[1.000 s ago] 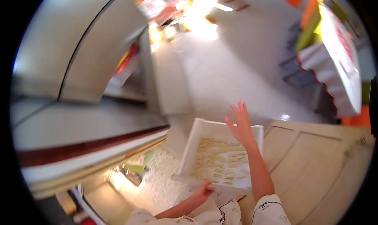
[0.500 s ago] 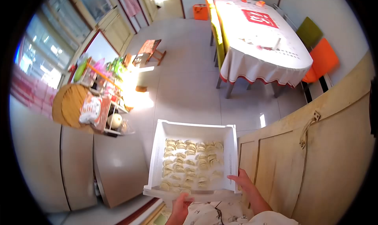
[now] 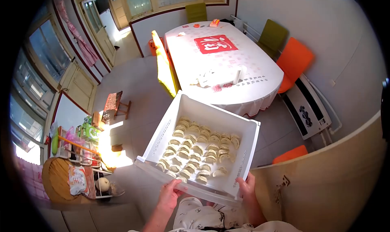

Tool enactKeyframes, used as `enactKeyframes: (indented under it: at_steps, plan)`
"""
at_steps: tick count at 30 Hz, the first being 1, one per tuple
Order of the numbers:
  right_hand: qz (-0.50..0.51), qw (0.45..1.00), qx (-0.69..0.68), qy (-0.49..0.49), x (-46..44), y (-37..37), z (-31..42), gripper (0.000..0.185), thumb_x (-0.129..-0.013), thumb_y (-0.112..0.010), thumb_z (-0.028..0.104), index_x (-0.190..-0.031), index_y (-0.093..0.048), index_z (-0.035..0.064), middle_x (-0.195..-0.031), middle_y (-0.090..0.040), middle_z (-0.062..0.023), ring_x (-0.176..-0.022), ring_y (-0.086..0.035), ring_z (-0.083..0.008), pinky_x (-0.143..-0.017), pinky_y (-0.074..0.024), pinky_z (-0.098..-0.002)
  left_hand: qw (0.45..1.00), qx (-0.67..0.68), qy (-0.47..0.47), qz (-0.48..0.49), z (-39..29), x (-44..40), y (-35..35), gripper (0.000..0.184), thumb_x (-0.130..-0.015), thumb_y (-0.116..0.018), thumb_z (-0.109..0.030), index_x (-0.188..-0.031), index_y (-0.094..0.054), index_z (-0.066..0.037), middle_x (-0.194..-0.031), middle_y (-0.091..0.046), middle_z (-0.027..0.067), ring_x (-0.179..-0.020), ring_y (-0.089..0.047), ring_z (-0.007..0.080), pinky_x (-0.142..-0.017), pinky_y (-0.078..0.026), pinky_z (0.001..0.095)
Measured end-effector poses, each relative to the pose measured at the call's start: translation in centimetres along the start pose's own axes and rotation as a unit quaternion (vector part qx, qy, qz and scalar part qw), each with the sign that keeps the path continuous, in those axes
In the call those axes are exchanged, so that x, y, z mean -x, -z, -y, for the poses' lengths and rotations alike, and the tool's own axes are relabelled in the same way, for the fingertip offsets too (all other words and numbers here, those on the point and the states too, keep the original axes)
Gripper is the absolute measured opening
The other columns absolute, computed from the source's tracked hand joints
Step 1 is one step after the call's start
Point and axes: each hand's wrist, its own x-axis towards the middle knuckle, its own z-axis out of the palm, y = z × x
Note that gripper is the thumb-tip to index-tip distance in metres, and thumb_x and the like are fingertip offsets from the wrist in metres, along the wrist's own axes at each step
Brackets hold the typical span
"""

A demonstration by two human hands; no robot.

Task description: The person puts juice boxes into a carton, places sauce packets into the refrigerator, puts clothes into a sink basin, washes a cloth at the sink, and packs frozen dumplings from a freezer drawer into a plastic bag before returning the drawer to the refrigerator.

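White drawer point(image 3: 211, 115), held from near side
Left hand point(image 3: 169, 194) pinches front edge point(image 3: 211, 194); right hand point(image 3: 247, 188) clasps right wall point(image 3: 245, 152) (thumb inside); dumplings point(image 3: 184, 154) lie beyond.

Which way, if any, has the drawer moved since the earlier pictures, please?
Yes, the drawer moved toward the table: a gap showed between them earlier; now it overlaps the table's near edge in view.

I have a white drawer point(image 3: 215, 116), open on top. Pale, curved dumplings point(image 3: 197, 150) lie in rows inside the drawer.
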Motion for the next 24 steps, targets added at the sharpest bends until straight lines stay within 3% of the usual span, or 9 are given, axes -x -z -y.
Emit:
enactKeyframes:
  at_steps: [5,7,9,14,17,18,20,23,24]
  plan:
    - [-0.035,0.999,0.002,-0.021,-7.9,-1.4,5.1,0.034,-0.073,-0.060,0.006,-0.104,-0.053,-0.0073,-0.093,-0.060,-0.0126,-0.084,-0.057,-0.0139,-0.074,-0.0444,-0.0255,0.996,-0.045,0.034,0.068,-6.3,-7.5,-5.6,0.013,-0.075,-0.061,-0.012,-0.079,-0.060,0.000,-0.071,-0.060,0.0080,-0.062,-0.061,0.0223,-0.060,-0.052,0.0341]
    - [-0.220,0.948,0.127,0.190,-13.4,-2.3,7.2,0.043,-0.078,-0.061,0.010,-0.116,-0.047,-0.0052,-0.112,-0.054,-0.0166,-0.104,-0.050,-0.0186,-0.087,-0.0391,-0.0283,0.994,-0.075,0.047,0.060,-8.5,-10.2,-7.7,0.013,-0.075,-0.061,-0.013,-0.079,-0.061,0.000,-0.072,-0.060,0.0083,-0.063,-0.061,0.0218,-0.062,-0.051,0.0337]
    - [-0.252,0.940,0.154,0.171,-18.0,-2.7,13.8,0.051,-0.079,-0.062,0.011,-0.124,-0.041,-0.0011,-0.124,-0.046,-0.0179,-0.117,-0.042,-0.0245,-0.095,-0.0342,-0.0326,0.991,-0.107,0.063,0.051,-10.8,-12.7,-9.3,0.013,-0.074,-0.062,-0.012,-0.079,-0.061,0.000,-0.074,-0.060,0.0086,-0.064,-0.061,0.0212,-0.063,-0.050,0.0334]
    - [-0.140,0.851,0.375,0.341,-32.8,-3.8,19.1,0.055,-0.076,-0.062,0.010,-0.127,-0.040,0.0144,-0.130,-0.036,-0.0218,-0.111,-0.046,-0.0364,-0.086,-0.0432,-0.0376,0.981,-0.177,0.062,0.050,-15.0,-14.2,-13.7,0.012,-0.074,-0.061,-0.010,-0.078,-0.061,0.002,-0.075,-0.060,0.0094,-0.066,-0.061,0.0215,-0.064,-0.048,0.0344]
    - [-0.032,0.850,0.485,0.203,-45.8,-5.0,17.2,0.069,-0.067,-0.070,0.017,-0.127,-0.039,0.0237,-0.134,-0.025,-0.0256,-0.089,-0.056,-0.0350,-0.076,-0.0479,-0.0388,0.979,-0.191,0.061,0.043,-16.8,-16.5,-17.0,0.012,-0.075,-0.061,-0.008,-0.079,-0.060,0.002,-0.075,-0.060,0.0099,-0.066,-0.061,0.0222,-0.064,-0.048,0.0349]
    - [-0.019,0.806,0.543,0.236,-48.8,-5.2,14.9,0.071,-0.062,-0.073,0.019,-0.125,-0.041,0.0229,-0.126,-0.035,-0.0260,-0.082,-0.058,-0.0352,-0.074,-0.0489,-0.0383,0.980,-0.188,0.058,0.043,-17.1,-16.3,-17.1,0.012,-0.075,-0.061,-0.008,-0.080,-0.060,0.003,-0.076,-0.060,0.0102,-0.067,-0.061,0.0226,-0.064,-0.049,0.0351]
    - [0.122,0.814,0.516,0.236,-56.2,-4.8,11.3,0.057,-0.066,-0.068,0.012,-0.117,-0.046,0.0164,-0.110,-0.050,-0.0226,-0.076,-0.059,-0.0345,-0.067,-0.0494,-0.0391,0.982,-0.177,0.057,0.030,-17.3,-17.2,-19.0,0.012,-0.076,-0.060,-0.008,-0.081,-0.060,0.003,-0.076,-0.060,0.0106,-0.067,-0.062,0.0233,-0.064,-0.049,0.0355]
    - [0.015,0.832,0.445,0.331,-63.6,-4.8,12.8,0.038,-0.070,-0.061,0.004,-0.106,-0.048,0.0094,-0.090,-0.057,-0.0173,-0.073,-0.060,-0.0316,-0.062,-0.0484,-0.0362,0.988,-0.144,0.052,0.012,-17.1,-20.1,-23.9,0.014,-0.078,-0.058,-0.008,-0.083,-0.060,0.004,-0.075,-0.060,0.0120,-0.069,-0.062,0.0243,-0.065,-0.051,0.0362]
    - [0.008,0.882,0.360,0.303,-66.9,-4.4,13.3,0.035,-0.073,-0.061,0.005,-0.105,-0.048,0.0083,-0.085,-0.056,-0.0135,-0.076,-0.060,-0.0262,-0.062,-0.0478,-0.0344,0.990,-0.130,0.051,0.014,-17.0,-21.4,-26.1,0.014,-0.078,-0.058,-0.008,-0.083,-0.060,0.005,-0.075,-0.061,0.0125,-0.069,-0.062,0.0242,-0.065,-0.051,0.0362]
